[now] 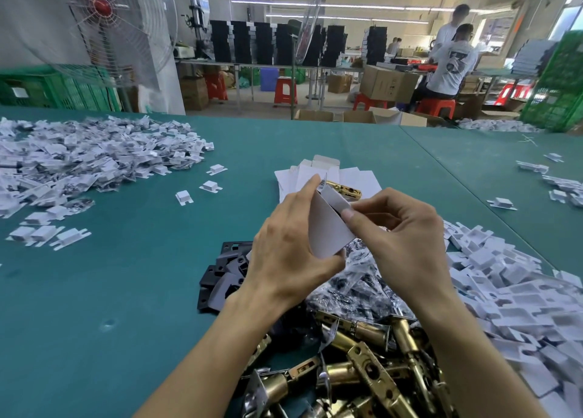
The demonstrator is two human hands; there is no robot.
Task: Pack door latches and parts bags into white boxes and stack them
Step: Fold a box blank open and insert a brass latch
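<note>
**Inspector:** Status of the hands?

**Operator:** I have both on one white box point(328, 228), held tilted above the green table point(126, 275) near the centre of my view. The left hand point(290, 256) grips it from the left, with the thumb under the lower corner, the fingers curled behind and the forefinger reaching the top edge. The right hand point(407, 237) pinches the box's right edge. Its thumb lies flat on the face and its other fingers are curled behind.

**Inspector:** Contents?

**Operator:** A brass latch point(344, 190) shows just past the top edge. I cannot tell whether it sits inside the box or lies on the flat white blanks point(359, 174) behind it on the table.

**Inspector:** Stock on the table?

**Operator:** Nearest me, between my forearms, is a heap of brass latches point(362, 364). Just beyond it, beneath the hands, are clear parts bags point(356, 288) with dark pieces inside. A small cluster of black plates point(224, 275) lies to their left. On my right a heap of white cardboard pieces point(520, 307) runs toward the table's edge. Far left, well apart from the hands, is a wider spread of small white pieces point(79, 158), with a few lying singly near it.

**Inspector:** Surroundings?

**Operator:** A caged fan point(116, 29) stands beyond the table at left. Two people in white shirts point(451, 67) are at a bench far right, one of them seated on a red stool with their back to me.
</note>
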